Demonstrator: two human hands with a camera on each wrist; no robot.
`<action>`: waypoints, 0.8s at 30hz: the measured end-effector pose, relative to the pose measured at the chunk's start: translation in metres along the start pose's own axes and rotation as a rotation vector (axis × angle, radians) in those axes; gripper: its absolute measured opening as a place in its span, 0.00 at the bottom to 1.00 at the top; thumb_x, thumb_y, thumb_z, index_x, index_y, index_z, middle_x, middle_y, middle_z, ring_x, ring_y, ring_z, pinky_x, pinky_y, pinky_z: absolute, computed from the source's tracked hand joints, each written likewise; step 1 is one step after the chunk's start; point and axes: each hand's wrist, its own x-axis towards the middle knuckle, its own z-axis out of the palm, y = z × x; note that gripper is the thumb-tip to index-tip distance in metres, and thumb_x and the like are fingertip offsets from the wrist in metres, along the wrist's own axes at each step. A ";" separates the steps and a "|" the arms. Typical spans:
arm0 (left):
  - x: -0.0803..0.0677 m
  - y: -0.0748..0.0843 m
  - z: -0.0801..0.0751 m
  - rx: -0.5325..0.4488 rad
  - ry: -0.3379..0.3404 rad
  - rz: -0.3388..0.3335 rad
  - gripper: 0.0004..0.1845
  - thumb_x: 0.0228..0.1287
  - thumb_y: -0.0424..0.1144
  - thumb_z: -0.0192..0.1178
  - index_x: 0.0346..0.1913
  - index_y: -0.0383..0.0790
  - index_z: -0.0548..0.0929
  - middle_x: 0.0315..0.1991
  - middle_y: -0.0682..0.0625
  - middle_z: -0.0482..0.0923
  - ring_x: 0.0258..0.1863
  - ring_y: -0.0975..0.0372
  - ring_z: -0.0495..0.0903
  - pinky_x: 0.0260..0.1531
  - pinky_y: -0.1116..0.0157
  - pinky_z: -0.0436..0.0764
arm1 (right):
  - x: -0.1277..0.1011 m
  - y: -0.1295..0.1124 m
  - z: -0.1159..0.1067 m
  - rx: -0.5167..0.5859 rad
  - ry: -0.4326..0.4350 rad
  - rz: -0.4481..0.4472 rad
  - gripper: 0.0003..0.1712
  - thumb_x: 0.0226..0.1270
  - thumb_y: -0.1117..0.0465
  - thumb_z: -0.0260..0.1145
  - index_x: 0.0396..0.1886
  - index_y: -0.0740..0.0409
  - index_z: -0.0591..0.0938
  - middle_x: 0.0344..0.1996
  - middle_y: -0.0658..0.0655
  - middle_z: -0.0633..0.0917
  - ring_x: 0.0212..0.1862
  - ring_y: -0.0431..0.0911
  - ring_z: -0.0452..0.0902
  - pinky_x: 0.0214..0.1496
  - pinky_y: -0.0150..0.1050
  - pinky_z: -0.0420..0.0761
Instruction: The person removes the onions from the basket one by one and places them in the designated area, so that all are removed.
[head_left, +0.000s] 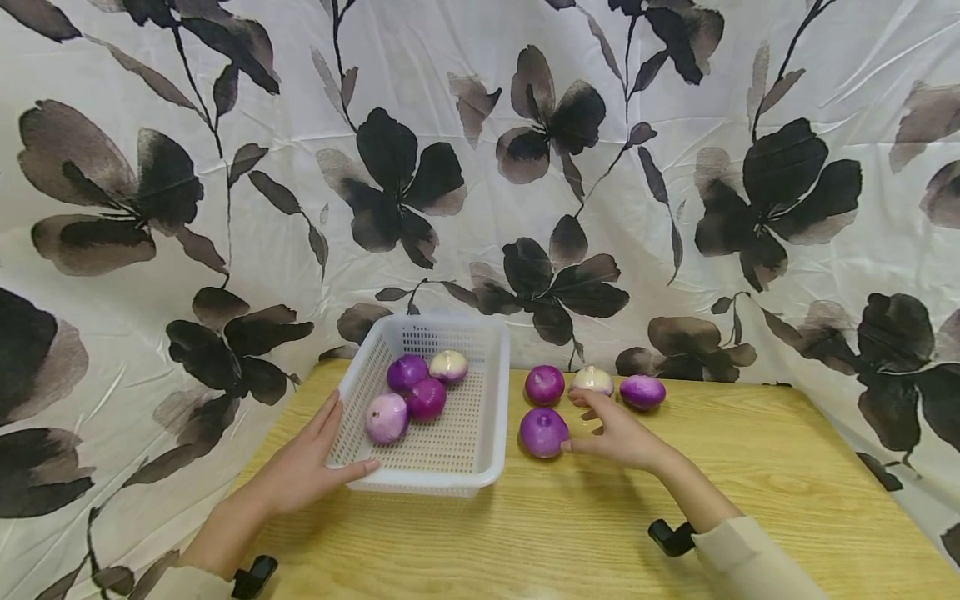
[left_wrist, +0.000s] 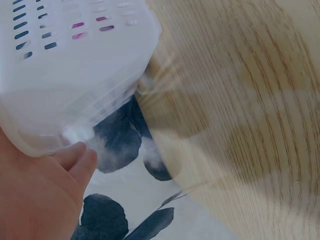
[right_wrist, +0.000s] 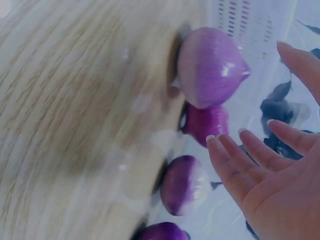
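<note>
My left hand [head_left: 302,468] grips basket [head_left: 498,417] at near-left corner, likely steadying it; right hand [head_left: 621,433] spread, empty, beside near onion [head_left: 542,433], probably to suit its girth.

Wears pale cream sleeves, plain fabric: L sleeve [head_left: 191,585] at near left, cut by frame edge; R sleeve [head_left: 753,558] at near right, w/ seam-like line nr its end. Also wears small blk wrist units, approx. alike, on inner sides: L unit [head_left: 255,577] blocky, R unit [head_left: 671,538] bent w/ rounded end. Can't read any markings, too small. Leaves L hand [head_left: 303,467] & R hand [head_left: 618,433] bare.
</note>
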 end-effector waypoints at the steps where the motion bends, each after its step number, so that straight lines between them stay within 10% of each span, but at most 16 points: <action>1: 0.000 0.000 0.000 0.000 0.002 0.003 0.65 0.61 0.74 0.59 0.80 0.27 0.43 0.83 0.34 0.34 0.76 0.32 0.50 0.70 0.33 0.58 | 0.000 -0.002 0.000 -0.005 -0.001 -0.011 0.47 0.60 0.52 0.78 0.71 0.71 0.68 0.65 0.72 0.75 0.61 0.69 0.75 0.57 0.62 0.81; 24: -0.002 0.003 -0.003 -0.003 -0.007 0.006 0.65 0.62 0.73 0.59 0.80 0.26 0.44 0.83 0.35 0.33 0.76 0.32 0.49 0.70 0.33 0.57 | 0.008 -0.047 0.010 -0.077 -0.073 -0.196 0.28 0.70 0.55 0.71 0.64 0.63 0.77 0.61 0.62 0.80 0.60 0.61 0.77 0.61 0.58 0.79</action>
